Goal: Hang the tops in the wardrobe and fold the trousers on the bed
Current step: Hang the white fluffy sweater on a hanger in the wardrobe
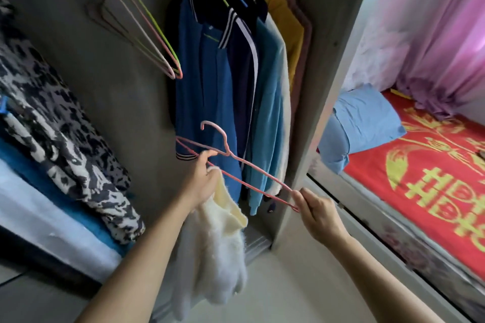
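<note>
Head view, only view. Person stands facing the open wardrobe [317, 81], both bare forearms reaching in. Left hand [202, 178] grips the white fluffy top [215, 238] bunched at its neck, and its fingertips also pinch the pink hanger [225, 139] just below the hook. The top dangles under that hand in front of the wardrobe's lower edge, not on the hanger and not on the rail. Right hand [320, 215] pinches the hanger's right tip between thumb and fingers. The hanger is held tilted, hook up and to the left, right end lower, in front of the hung clothes. On the rail hang a blue jacket [202, 86] with striped collar, a navy top [242, 78], a light blue top [270, 102], a yellow top [286, 34] and a mauve one [303, 42] at the far right, packed close together. Left of them are bare wire hangers [147, 31], pink and green, bunched together. Far left is a stack of bedding: black-and-white patterned fabric [52, 126] lying over a blue blanket [65, 217]. Right of the wardrobe side panel is the bed [433, 178] with a red and gold cover, and a light blue cloth item [367, 118] lies at its near end; cannot tell what garment it is. A pink curtain [433, 34] hangs behind the bed.
</note>
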Motion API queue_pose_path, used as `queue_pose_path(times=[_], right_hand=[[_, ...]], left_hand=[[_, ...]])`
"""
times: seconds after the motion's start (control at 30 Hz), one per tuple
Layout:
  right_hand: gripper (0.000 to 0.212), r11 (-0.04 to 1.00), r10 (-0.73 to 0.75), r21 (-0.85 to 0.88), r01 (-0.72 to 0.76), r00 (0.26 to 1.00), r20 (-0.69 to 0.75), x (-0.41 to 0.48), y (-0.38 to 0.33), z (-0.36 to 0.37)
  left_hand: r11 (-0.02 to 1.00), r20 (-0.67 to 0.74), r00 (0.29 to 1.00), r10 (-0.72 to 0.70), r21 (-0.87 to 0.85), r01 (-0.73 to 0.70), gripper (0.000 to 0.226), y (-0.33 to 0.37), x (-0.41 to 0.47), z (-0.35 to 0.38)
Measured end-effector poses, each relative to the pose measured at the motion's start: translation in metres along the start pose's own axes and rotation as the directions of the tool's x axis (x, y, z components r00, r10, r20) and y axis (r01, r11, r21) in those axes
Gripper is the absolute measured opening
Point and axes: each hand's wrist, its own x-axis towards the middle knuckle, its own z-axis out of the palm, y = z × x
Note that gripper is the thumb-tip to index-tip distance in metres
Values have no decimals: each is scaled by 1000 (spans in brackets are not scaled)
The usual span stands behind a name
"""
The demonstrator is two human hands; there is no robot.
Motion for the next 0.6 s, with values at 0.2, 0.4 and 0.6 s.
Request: queue_pose_path(times=[0.2, 0.4, 0.6], right_hand=[[46, 999, -31, 12, 30, 999, 41, -37, 39, -60], [60, 980, 83, -198, -35, 968, 238, -104, 92, -120], [58, 951, 240, 108, -291, 910, 337, -144, 89, -144]], left_hand=[[738, 105, 972, -209, -636, 228, 36, 29, -32, 46], [552, 252, 943, -216, -765, 331, 29, 74, -83, 134], [801, 121, 982, -145, -569, 188, 44, 84, -137, 216]])
